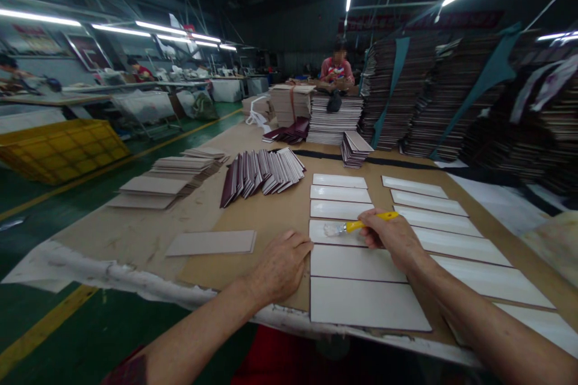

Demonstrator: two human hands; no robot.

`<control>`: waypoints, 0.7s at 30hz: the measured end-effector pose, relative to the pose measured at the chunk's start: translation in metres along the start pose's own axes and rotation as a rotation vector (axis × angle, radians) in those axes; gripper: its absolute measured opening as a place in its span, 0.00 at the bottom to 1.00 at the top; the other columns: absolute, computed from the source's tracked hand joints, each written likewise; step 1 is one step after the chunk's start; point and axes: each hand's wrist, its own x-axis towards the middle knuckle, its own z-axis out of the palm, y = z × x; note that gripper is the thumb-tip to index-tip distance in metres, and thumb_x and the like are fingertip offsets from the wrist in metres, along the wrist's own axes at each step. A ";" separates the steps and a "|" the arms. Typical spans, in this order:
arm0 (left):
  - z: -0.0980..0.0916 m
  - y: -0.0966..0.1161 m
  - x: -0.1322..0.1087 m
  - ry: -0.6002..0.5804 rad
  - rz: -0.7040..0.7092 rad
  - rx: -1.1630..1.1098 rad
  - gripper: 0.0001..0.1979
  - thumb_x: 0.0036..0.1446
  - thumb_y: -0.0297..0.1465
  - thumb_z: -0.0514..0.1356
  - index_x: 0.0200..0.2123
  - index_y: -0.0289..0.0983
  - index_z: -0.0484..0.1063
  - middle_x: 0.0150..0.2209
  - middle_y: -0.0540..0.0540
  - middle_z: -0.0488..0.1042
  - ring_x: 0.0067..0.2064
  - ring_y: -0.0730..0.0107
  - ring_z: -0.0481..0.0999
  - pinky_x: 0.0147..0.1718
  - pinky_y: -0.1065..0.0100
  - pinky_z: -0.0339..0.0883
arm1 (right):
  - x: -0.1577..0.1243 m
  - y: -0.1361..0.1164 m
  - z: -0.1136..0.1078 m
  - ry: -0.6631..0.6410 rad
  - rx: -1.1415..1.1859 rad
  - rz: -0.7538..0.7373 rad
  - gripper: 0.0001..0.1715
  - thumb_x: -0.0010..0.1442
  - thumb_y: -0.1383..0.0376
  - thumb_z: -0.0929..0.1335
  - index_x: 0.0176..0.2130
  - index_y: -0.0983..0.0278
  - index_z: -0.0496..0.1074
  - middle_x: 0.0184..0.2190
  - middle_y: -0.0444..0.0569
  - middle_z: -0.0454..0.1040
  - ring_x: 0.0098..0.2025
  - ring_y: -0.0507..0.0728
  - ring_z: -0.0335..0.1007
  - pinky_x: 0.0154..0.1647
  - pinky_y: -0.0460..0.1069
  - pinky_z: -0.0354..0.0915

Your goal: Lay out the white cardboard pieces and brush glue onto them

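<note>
My right hand (pixel 391 234) grips a yellow-handled brush (pixel 356 225), fingers closed round the handle. Its pale bristles lie on a white rectangular panel (pixel 320 231) in the nearer column. Panels farther up that column look glossy and wet, while the two nearest me, including the front panel (pixel 361 304), look matt. My left hand (pixel 284 264) lies on the table with fingers loosely bent and fingertips at the column's left edge. It holds nothing that I can see. A second column of glossy white panels (pixel 451 242) runs to the right, partly behind my right forearm.
Left of my hand lies a beige board strip (pixel 211 242). Beyond are stacked beige boards (pixel 153 185), a fanned row of maroon-edged panels (pixel 264 171) and a small stack (pixel 356 149). Tall dark stacks (pixel 401 90) stand behind. A person (pixel 338 69) is at the far end.
</note>
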 end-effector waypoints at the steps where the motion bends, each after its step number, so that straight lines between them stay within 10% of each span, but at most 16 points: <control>1: 0.000 0.000 0.000 0.004 0.005 -0.004 0.17 0.60 0.20 0.53 0.50 0.32 0.73 0.47 0.39 0.75 0.49 0.55 0.69 0.54 0.53 0.68 | -0.001 -0.001 -0.005 0.010 -0.008 -0.002 0.11 0.49 0.60 0.71 0.32 0.65 0.72 0.19 0.44 0.73 0.17 0.50 0.63 0.16 0.43 0.61; 21: 0.005 -0.003 -0.001 0.072 0.043 -0.014 0.18 0.59 0.17 0.52 0.49 0.31 0.73 0.47 0.39 0.75 0.48 0.55 0.69 0.52 0.52 0.70 | -0.004 -0.004 -0.093 0.230 -0.059 -0.035 0.10 0.44 0.63 0.73 0.29 0.67 0.75 0.17 0.46 0.72 0.16 0.49 0.61 0.14 0.41 0.60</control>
